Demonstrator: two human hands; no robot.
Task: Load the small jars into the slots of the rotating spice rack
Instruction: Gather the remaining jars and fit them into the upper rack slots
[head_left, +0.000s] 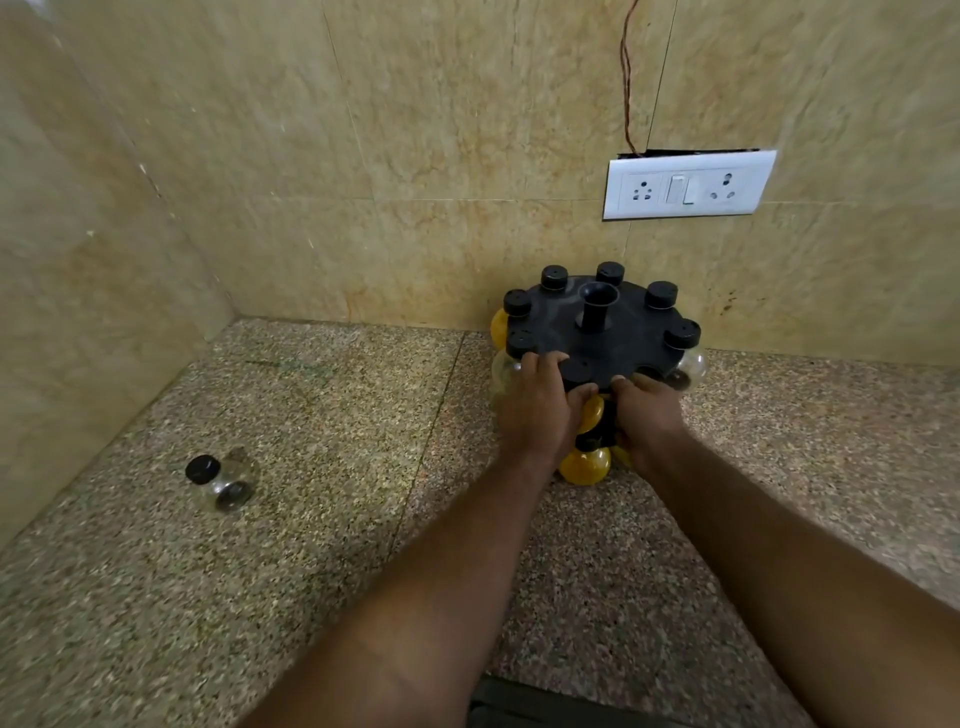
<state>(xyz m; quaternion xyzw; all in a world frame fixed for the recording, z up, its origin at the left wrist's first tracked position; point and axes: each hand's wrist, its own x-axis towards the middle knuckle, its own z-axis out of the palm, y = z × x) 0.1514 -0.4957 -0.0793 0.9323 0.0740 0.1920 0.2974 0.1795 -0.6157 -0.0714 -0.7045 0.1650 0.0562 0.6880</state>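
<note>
My left hand (540, 410) and right hand (649, 418) both clamp a yellow-filled jar (593, 413) at the near edge of the spice rack (623, 332). I see a lone jar (224, 480) with dark contents lying on the counter (311, 545).

rack (628, 332) black | jar lids (554, 277) black | lower jar (586, 465) yellow | counter (311, 519) speckled | wall (415, 130) beige marbled
</note>
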